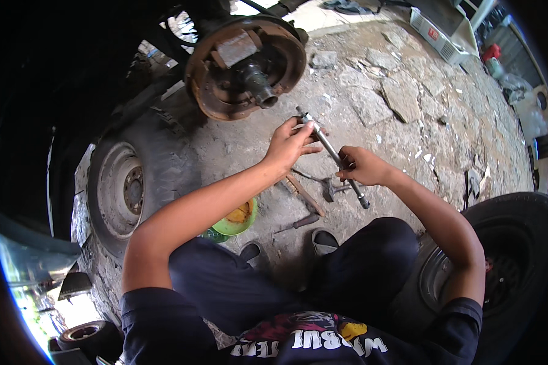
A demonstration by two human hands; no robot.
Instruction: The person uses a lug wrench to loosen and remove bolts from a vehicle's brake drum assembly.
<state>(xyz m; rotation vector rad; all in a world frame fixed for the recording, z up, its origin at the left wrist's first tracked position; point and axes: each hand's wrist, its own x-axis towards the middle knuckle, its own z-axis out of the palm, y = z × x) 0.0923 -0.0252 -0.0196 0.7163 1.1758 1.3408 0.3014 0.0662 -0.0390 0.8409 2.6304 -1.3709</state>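
Note:
Both my hands hold a long metal socket wrench (329, 146) slantwise over the ground, its upper end tilted away to the left. My left hand (288, 146) pinches it near the upper end, thumb on top, the other fingers spread. Further down the bar, my right hand (365, 166) has its fingers closed around it. Just beyond the wrench is a rusty wheel hub backing plate (206, 100), with a bare spindle (259, 86) sticking out toward me. Below my hands lie a hammer (329, 190), a wooden-handled brush (307, 196) and a screwdriver (304, 221).
A green bowl (226, 230) with orange-brown grease stands under my left forearm. One wheel (119, 188) lies at the left, another tyre (520, 219) at the right by my knee. Broken stone slabs (402, 97) and a white crate (435, 38) are at the far right.

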